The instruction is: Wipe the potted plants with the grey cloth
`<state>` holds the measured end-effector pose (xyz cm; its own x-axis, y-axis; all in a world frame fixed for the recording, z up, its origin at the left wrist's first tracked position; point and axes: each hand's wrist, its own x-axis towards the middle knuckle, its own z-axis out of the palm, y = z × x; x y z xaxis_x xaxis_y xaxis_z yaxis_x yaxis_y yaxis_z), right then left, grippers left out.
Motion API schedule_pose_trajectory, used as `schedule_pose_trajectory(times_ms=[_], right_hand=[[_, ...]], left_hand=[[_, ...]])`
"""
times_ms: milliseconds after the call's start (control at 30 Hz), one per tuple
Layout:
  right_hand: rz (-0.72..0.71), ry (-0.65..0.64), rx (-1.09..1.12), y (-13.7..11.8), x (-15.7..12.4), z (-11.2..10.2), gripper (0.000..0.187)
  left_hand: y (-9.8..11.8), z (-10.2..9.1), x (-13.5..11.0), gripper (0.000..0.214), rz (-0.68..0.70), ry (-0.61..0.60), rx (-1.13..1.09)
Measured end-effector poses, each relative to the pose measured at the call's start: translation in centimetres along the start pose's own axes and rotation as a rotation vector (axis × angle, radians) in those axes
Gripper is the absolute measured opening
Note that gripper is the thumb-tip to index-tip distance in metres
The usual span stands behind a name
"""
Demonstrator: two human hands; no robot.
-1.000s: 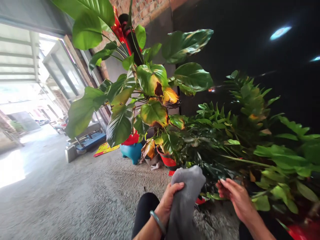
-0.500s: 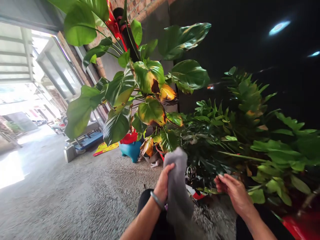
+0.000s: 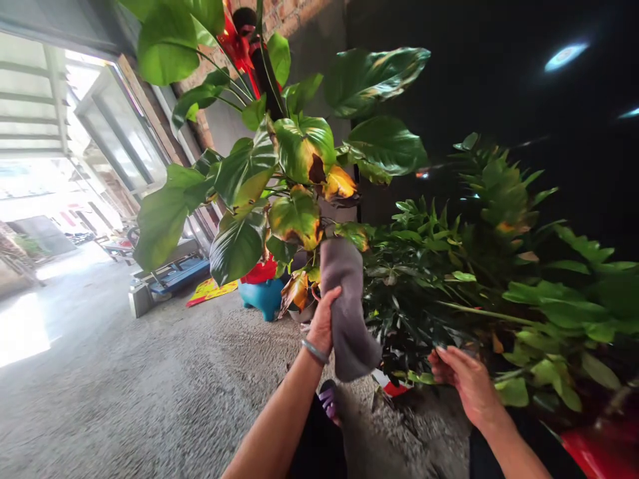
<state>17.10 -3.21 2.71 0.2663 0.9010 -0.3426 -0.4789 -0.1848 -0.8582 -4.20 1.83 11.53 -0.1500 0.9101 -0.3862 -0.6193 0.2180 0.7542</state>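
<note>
My left hand [image 3: 325, 319] is closed round a grey cloth [image 3: 346, 306], raised up against the lower leaves of a tall big-leaved plant [image 3: 279, 173]. A bangle sits on that wrist. The cloth's top reaches a yellowing leaf [image 3: 295, 218]. My right hand [image 3: 462, 380] is lower, at the edge of a bushy dark green plant [image 3: 449, 279]; its fingers are curled, pinching at a leaf or stem I cannot make out.
A red pot [image 3: 604, 449] stands at the lower right. A blue pot [image 3: 262, 296] and a red one [image 3: 260, 272] sit behind the tall plant. A low cart [image 3: 172, 273] stands by the brick wall. Rough concrete floor [image 3: 124, 386] stretches left toward a bright doorway.
My left hand has lifted the grey cloth from knee height up to the tall plant's lower leaves. My right hand has stayed at the bushy plant's edge.
</note>
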Motion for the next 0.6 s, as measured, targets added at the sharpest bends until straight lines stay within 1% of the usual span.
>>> schedule_pose_trajectory(times_ms=[67, 100, 133, 167, 200, 233, 267, 300, 400, 467, 500, 533, 567, 600], right_hand=[[-0.009, 0.003, -0.006, 0.0, 0.0, -0.3, 0.033], [-0.018, -0.001, -0.011, 0.1, 0.1, -0.4, 0.033], [-0.027, -0.008, -0.017, 0.1, 0.1, -0.6, 0.033], [-0.038, -0.014, -0.025, 0.1, 0.2, -0.7, 0.033], [-0.047, -0.015, -0.033, 0.1, 0.2, -0.8, 0.034], [-0.051, -0.016, -0.039, 0.1, 0.3, -0.8, 0.034], [-0.051, -0.017, -0.043, 0.1, 0.3, -0.8, 0.034], [-0.05, -0.016, -0.046, 0.2, 0.3, -0.8, 0.034], [-0.05, -0.023, -0.043, 0.4, 0.4, -0.5, 0.033], [-0.06, -0.029, -0.039, 0.4, 0.3, -0.4, 0.032], [-0.062, -0.031, -0.037, 0.4, 0.3, -0.4, 0.032], [-0.063, -0.031, -0.035, 0.4, 0.3, -0.4, 0.031], [-0.063, -0.026, -0.032, 0.4, 0.3, -0.4, 0.03], [-0.063, -0.018, -0.03, 0.3, 0.3, -0.5, 0.029]], left_hand=[[-2.9, -2.4, -0.5, 0.023, -0.144, 0.024, 0.14], [-4.2, -3.8, -1.1, 0.022, -0.188, 0.015, 0.176], [-5.3, -5.1, -1.7, 0.021, -0.261, -0.006, 0.224], [-6.0, -6.2, -2.4, 0.018, -0.274, -0.067, 0.241], [-6.2, -6.8, -3.0, 0.014, -0.278, -0.109, 0.256], [-5.9, -7.0, -3.6, 0.01, -0.259, -0.137, 0.262], [-5.2, -6.7, -3.9, 0.008, -0.222, -0.148, 0.258], [-4.1, -5.9, -4.1, 0.008, -0.182, -0.136, 0.248], [0.2, -2.1, -3.1, 0.013, -0.037, -0.056, 0.142], [2.2, 0.2, -1.8, 0.012, 0.116, -0.023, 0.011], [2.7, 0.9, -1.2, 0.012, 0.164, -0.02, -0.032], [2.7, 1.3, -0.6, 0.011, 0.177, -0.023, -0.047], [2.3, 1.3, -0.2, 0.012, 0.15, -0.026, -0.029], [1.5, 0.9, 0.1, 0.013, 0.087, -0.025, 0.015]])
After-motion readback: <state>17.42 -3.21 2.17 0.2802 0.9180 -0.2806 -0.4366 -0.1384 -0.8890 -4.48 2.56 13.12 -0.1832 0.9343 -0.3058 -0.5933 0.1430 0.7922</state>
